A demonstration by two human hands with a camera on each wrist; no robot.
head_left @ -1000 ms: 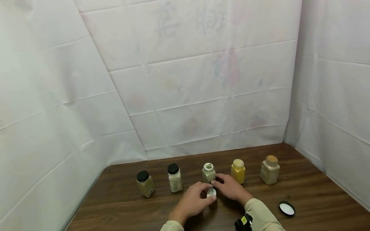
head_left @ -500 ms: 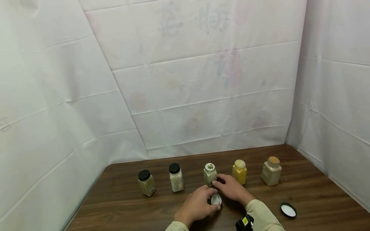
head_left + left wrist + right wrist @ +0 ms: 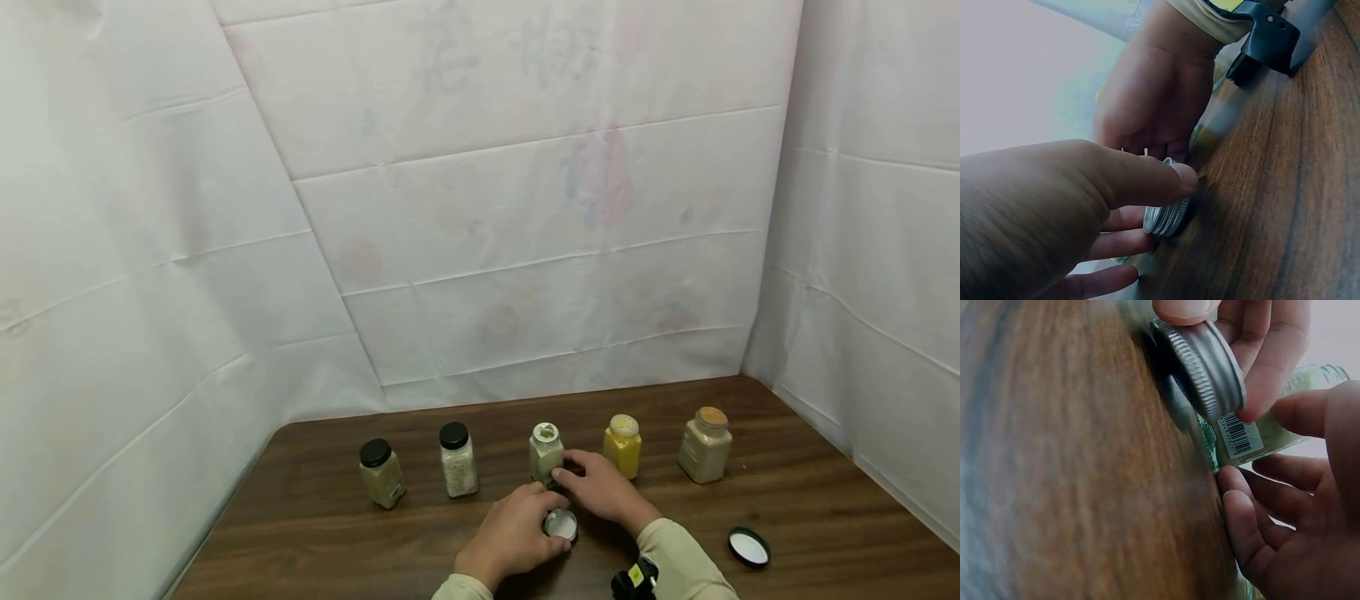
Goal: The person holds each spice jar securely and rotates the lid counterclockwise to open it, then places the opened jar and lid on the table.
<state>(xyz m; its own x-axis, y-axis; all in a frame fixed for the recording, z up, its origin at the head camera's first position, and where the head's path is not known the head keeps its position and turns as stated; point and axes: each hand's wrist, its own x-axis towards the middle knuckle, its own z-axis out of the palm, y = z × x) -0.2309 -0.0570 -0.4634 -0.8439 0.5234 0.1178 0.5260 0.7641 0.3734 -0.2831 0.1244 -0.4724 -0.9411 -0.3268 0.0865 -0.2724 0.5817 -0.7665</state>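
My left hand [image 3: 517, 533] pinches a silver metal screw lid [image 3: 561, 525] between thumb and fingers, its hollow side turned up. In the right wrist view the lid [image 3: 1204, 369] shows a knurled edge and is tilted close to the table. My right hand [image 3: 606, 487] holds the lower part of a glass jar [image 3: 546, 460] of pale green powder, its thumb on one side and its fingers on the other. The jar stands upright and uncapped, with a barcode label [image 3: 1240, 434] on its side.
A yellow-powder jar [image 3: 622, 450] and a beige-powder jar [image 3: 705, 448] stand uncapped to the right. Two black-capped jars, one olive [image 3: 382, 477] and one pale [image 3: 458, 462], stand left. A black-rimmed lid [image 3: 748, 547] lies on the brown table [image 3: 300, 533] near the right sleeve.
My left hand has moved a little right and toward me with the lid, which has tipped from standing on edge to nearly flat. The right hand stays on the jar.
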